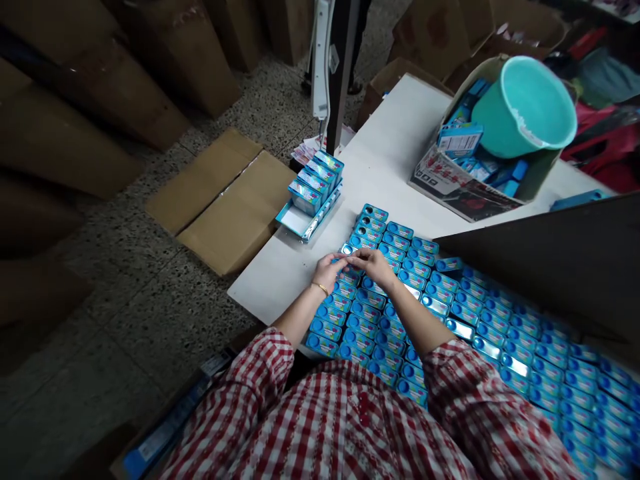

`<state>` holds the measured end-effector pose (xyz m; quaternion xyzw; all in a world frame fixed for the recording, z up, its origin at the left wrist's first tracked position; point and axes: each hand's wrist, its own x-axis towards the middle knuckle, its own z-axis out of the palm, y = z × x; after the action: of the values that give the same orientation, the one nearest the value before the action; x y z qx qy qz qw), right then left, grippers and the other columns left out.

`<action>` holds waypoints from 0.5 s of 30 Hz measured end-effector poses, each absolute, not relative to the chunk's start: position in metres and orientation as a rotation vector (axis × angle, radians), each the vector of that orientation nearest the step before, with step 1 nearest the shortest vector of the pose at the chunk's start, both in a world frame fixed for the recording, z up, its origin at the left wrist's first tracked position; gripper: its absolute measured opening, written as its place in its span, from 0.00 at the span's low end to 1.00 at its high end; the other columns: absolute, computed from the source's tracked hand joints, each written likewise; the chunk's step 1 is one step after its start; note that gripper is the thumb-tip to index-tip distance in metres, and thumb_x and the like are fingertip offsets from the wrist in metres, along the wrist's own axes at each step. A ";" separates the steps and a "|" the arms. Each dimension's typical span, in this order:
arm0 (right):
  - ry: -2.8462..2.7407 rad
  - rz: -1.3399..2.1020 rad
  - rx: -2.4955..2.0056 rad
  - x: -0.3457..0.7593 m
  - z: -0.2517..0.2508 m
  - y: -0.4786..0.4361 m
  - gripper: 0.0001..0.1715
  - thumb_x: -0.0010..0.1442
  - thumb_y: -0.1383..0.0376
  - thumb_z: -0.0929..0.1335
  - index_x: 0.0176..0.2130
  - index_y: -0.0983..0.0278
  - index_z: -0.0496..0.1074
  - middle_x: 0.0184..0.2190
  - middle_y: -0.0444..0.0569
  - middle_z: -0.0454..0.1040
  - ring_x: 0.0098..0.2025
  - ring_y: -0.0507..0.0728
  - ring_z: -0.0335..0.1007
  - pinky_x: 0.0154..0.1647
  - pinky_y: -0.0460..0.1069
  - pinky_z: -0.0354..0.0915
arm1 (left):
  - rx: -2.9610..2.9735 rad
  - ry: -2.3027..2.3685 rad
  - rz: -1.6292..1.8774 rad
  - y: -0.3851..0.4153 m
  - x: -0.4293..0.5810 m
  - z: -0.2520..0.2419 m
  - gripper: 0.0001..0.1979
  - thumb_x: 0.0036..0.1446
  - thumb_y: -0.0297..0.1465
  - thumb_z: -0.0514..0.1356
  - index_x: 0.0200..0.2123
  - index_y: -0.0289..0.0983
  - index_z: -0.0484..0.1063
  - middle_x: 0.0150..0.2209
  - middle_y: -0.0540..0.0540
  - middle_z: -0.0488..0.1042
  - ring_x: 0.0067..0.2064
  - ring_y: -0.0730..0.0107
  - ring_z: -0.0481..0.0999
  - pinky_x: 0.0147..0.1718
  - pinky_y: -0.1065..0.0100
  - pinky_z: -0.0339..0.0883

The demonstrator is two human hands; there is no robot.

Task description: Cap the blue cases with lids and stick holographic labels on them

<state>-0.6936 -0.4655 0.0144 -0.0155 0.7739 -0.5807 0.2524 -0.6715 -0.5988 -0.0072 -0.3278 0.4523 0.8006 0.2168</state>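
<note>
I see the white bench [390,167] running from the near side to the far right. Flattened cardboard sheets [225,200] lie on the floor to its left. At the far end of the bench stands an open carton [450,187] with a teal bucket [525,107] tilted inside it. Rows of blue packets [500,333] cover the near bench surface, edge to edge. A display tray [307,217] loaded with upright packets sits at the left bench edge. Both forearms extend forward and converge. The left hand [327,270], a bangle at its wrist, and the right hand [373,265] meet fingertip to fingertip. Both hands are closed in a pinch on one small packet [349,255], blue with a silvery edge, at the left end of the rows, just above them.
</note>
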 end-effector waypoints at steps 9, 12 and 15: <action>2.704 -0.943 0.214 -0.761 0.004 -0.442 0.07 0.51 0.69 0.65 0.32 0.64 0.72 0.28 0.46 0.73 0.33 0.55 0.71 0.39 0.49 0.65 | -0.938 1.127 2.268 -0.613 -0.676 -0.008 0.18 0.42 0.43 0.65 0.24 0.35 0.64 0.20 0.53 0.65 0.19 0.80 0.64 0.15 0.77 0.49; 2.765 -0.464 0.109 -0.783 0.007 -0.455 0.12 0.52 0.72 0.65 0.38 0.65 0.73 0.38 0.55 0.75 0.44 0.60 0.70 0.45 0.51 0.63 | -0.907 1.025 2.260 -0.619 -0.678 -0.003 0.14 0.46 0.40 0.61 0.24 0.35 0.65 0.21 0.51 0.66 0.20 0.78 0.66 0.15 0.76 0.50; 2.683 -0.161 0.130 -0.801 0.007 -0.468 0.22 0.52 0.70 0.67 0.48 0.68 0.68 0.45 0.62 0.72 0.48 0.64 0.68 0.46 0.53 0.64 | -0.819 0.987 2.290 -0.622 -0.680 0.000 0.10 0.46 0.36 0.58 0.27 0.35 0.67 0.24 0.50 0.68 0.22 0.76 0.67 0.16 0.76 0.53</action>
<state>-0.8012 -0.4678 0.0067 0.0472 0.9718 -0.0583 0.2234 -0.6795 -0.6224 0.0000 -0.3015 0.3636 0.8435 0.2558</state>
